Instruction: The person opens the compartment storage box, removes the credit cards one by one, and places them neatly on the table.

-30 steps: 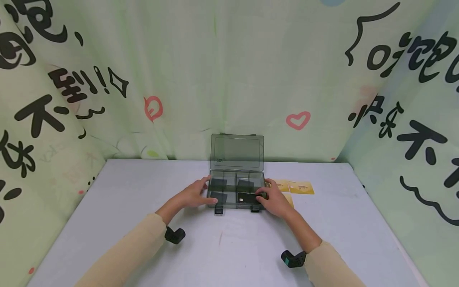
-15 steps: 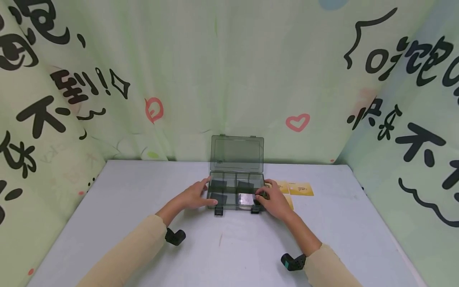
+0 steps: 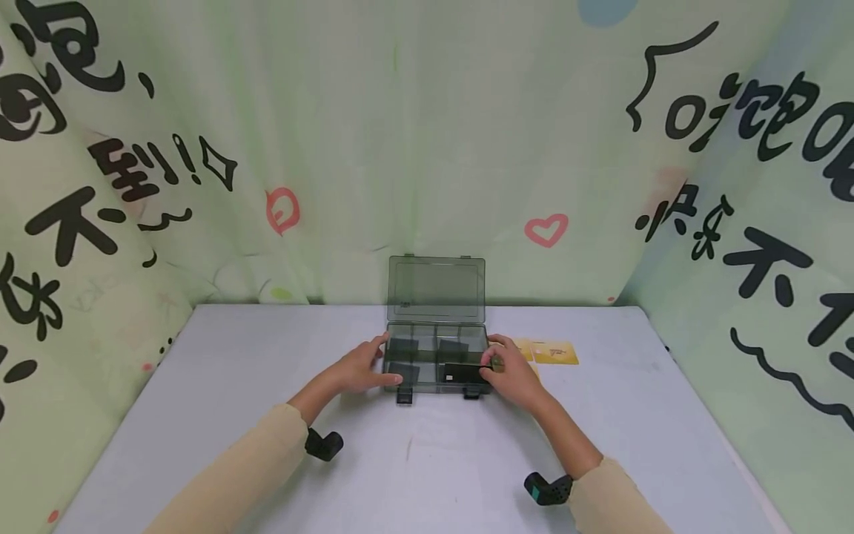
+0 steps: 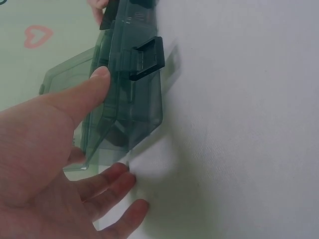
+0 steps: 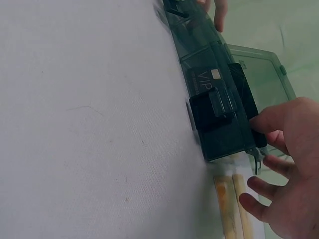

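Note:
A grey see-through compartment box point(image 3: 427, 389) stands on the table with its lid point(image 3: 437, 289) tipped up behind it. My right hand point(image 3: 512, 372) pinches a black card point(image 3: 462, 373) between thumb and index finger at the front right compartment. In the right wrist view the card point(image 5: 243, 88) rises above the rim, and VIP lettering shows through the front wall. My left hand point(image 3: 356, 368) rests on the box's left end, thumb point(image 4: 101, 74) on the front rim, other fingers extended. Dark cards point(image 3: 404, 371) lie in the other compartments.
Yellow cards point(image 3: 556, 352) lie on the white table point(image 3: 267, 334) right of the box, partly hidden by my right hand. Two black latches point(image 3: 404, 395) hang at the box's front. A printed curtain point(image 3: 347, 185) stands behind the table.
The black card's face was dark, turned bright with glare half a second ago, and is dark again. My right fingers shifted slightly on it; my left hand stays at the box.

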Available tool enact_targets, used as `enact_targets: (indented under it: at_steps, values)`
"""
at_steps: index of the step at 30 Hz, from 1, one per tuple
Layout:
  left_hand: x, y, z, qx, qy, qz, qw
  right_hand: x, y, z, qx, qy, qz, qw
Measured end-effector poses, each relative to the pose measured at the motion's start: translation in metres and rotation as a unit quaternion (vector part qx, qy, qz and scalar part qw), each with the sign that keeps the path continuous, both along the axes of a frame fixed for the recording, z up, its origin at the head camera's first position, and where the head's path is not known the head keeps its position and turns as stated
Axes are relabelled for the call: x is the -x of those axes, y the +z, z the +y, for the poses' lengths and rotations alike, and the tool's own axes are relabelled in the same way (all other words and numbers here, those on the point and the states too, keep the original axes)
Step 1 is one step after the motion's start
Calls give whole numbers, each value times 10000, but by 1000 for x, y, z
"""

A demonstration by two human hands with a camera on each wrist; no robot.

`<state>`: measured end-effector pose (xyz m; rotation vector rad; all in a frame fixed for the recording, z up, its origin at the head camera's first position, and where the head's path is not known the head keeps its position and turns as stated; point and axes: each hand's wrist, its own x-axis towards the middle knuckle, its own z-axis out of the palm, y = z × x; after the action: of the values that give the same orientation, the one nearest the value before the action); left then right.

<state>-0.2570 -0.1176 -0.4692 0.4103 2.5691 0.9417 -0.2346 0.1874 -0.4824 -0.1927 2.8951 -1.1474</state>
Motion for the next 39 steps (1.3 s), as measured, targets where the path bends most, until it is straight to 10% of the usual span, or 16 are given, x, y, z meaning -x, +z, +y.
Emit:
enact_targets:
  at_steps: [22,39]
  values:
    - [0,-4,0,-67,54,-61,9999,-4,4,3,229,136,684,9973]
    - [1,-3,3,-50,77,-81,9999,-4,13,6,949,-130,402,9946]
